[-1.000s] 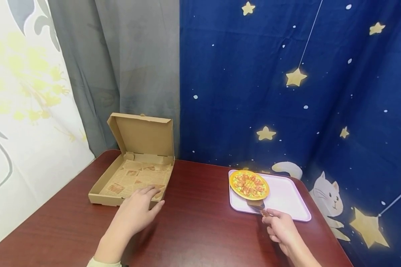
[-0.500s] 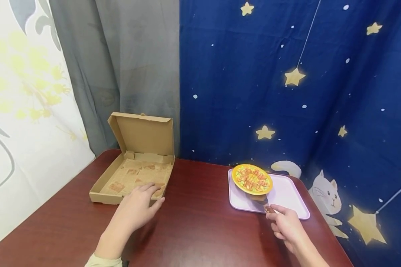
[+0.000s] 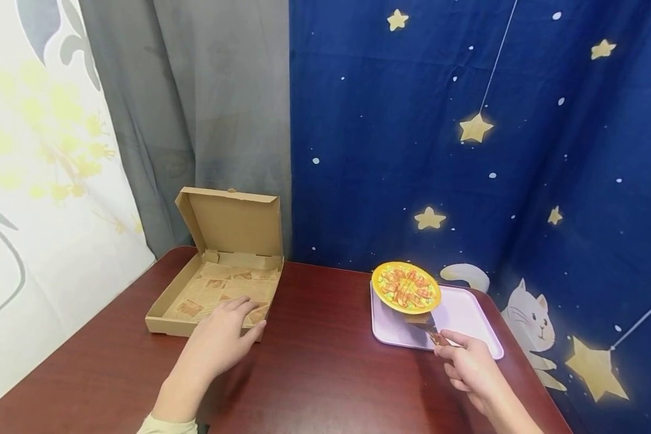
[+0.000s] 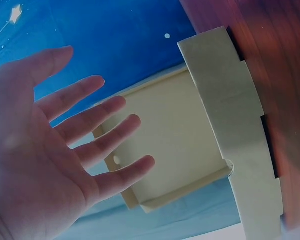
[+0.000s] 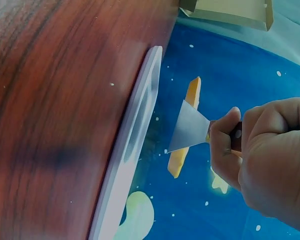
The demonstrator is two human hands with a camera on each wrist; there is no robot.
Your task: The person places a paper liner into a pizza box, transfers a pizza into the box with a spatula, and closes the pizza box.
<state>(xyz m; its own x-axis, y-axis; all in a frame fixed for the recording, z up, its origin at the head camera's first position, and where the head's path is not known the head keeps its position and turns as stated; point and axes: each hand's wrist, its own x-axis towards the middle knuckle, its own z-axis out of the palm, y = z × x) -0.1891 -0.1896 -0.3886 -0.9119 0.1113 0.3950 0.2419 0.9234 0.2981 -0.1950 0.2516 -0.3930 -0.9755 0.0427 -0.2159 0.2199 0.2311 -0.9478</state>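
Note:
My right hand (image 3: 473, 369) grips the wooden handle of a metal spatula (image 5: 190, 127), fingers curled round it. On the spatula's blade rests a round toy-like pizza (image 3: 407, 288) with a yellow rim. In the right wrist view the pizza is seen edge-on, held up apart from the pale purple tray (image 3: 469, 319). On the left, my left hand (image 3: 217, 343) hovers at the near right corner of a cardboard pizza box (image 3: 179, 325), its fingers spread and holding nothing. The box's lid (image 3: 235, 223) stands raised, and printed paper (image 3: 217, 289) lines its base.
Both the box and the tray stand on a dark red wooden table (image 3: 325, 361). Behind it hang a grey curtain (image 3: 239, 120) and a blue curtain (image 3: 380, 150) with stars. The bare tabletop lies between box and tray.
The pizza has risen from the tray on the spatula, moving up and slightly away, as my right hand shifted a little right. My left hand and the box stay nearly still.

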